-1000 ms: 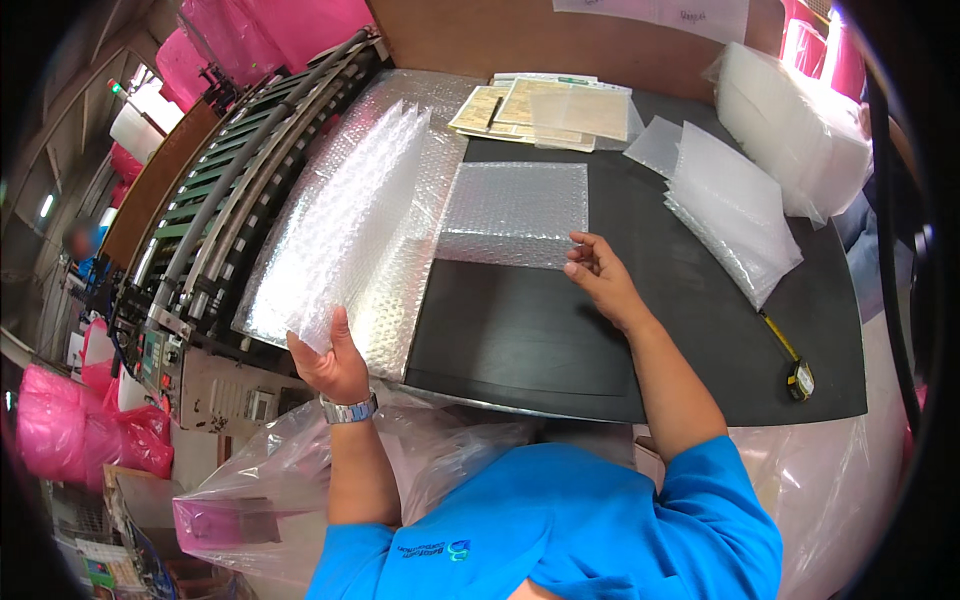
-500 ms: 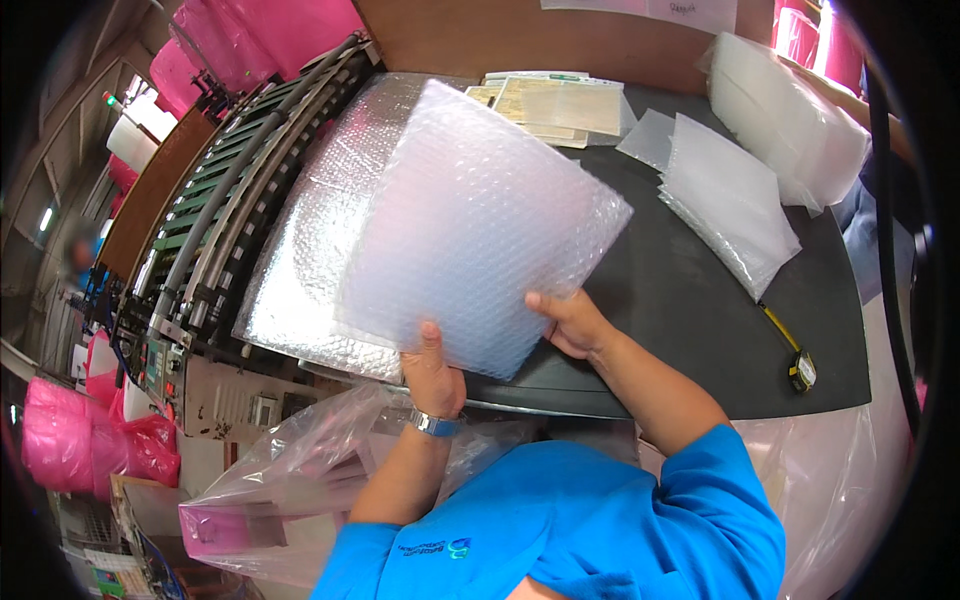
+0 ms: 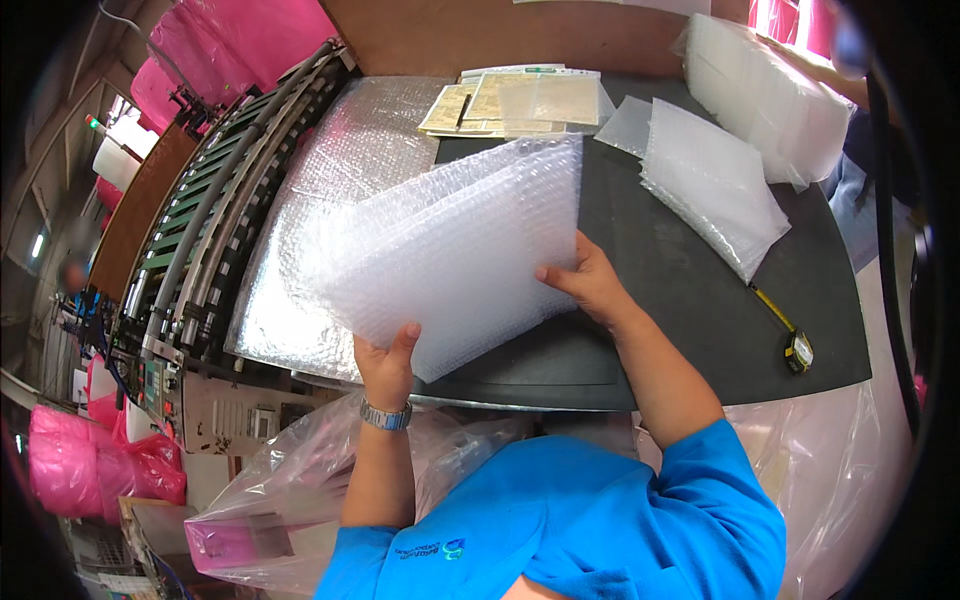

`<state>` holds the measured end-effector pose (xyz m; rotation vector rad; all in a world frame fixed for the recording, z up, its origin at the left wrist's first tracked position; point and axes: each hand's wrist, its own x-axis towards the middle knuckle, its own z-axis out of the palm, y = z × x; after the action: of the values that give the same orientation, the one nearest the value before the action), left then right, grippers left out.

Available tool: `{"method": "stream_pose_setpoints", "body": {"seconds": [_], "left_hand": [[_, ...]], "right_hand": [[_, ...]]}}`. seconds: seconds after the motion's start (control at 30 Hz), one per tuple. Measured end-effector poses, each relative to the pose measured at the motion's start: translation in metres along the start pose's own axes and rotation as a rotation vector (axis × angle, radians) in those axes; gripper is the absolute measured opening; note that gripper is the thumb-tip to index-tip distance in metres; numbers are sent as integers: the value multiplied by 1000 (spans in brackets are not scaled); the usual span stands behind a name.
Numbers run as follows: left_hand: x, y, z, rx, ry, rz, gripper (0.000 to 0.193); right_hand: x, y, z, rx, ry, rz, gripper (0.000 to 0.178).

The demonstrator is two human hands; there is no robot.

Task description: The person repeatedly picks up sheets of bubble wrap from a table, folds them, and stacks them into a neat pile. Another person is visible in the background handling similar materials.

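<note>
You're at a dark grey, round-edged work table (image 3: 700, 300) w/ a metal roller conveyor of green and grey rails (image 3: 215, 215) along its left side. Between them lies a wide silvery sheet of bubble wrap (image 3: 330, 190), flat, running from the table's far edge toward you.

Your sheet of clear bubble wrap (image 3: 465, 250) is lifted off the table, tilted, fanned so several layers show at its top left; it hangs over the table's left-centre, partly over the silvery sheet. Your left hand (image 3: 388, 360) pinches its bottom edge, thumb on the near face, other fingers hidden behind. Your right hand (image 3: 590, 283) grips the right edge, fingers curled round it, thumb behind; a metal wristwatch (image 3: 385, 415) sits on the left wrist.

Containers: a big clear plastic bag (image 3: 290, 480) hangs open below the table edge at your left, some pink material low inside; rest of contents can't tell. Pink plastic bags (image 3: 70, 460) bunch at far left, more pink film (image 3: 240, 40) at top left.

Packages: a tall stack of clear bubble pouches (image 3: 765, 90) at the table's far right, a lower, slanted stack of the same (image 3: 715, 180) just in front of it. Beige paper sheets w/ a clear sleeve on top (image 3: 520, 100) lie at the far edge, centre. Smallest: a yellow-and-black tape measure (image 3: 795, 345), near the right rim, tape partly out.
</note>
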<state>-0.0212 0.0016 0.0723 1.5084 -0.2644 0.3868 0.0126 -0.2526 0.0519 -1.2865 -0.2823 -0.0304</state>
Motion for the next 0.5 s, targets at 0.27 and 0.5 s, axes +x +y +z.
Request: {"method": "stream_pose_setpoints", "body": {"seconds": [0.27, 0.5], "left_hand": [[-11, 0, -2, 77, 45, 99, 48], [-13, 3, 2, 52, 61, 147, 45]], "right_hand": [[6, 20, -1, 30, 8, 13, 44], [7, 28, -4, -87, 18, 56, 43]]}}
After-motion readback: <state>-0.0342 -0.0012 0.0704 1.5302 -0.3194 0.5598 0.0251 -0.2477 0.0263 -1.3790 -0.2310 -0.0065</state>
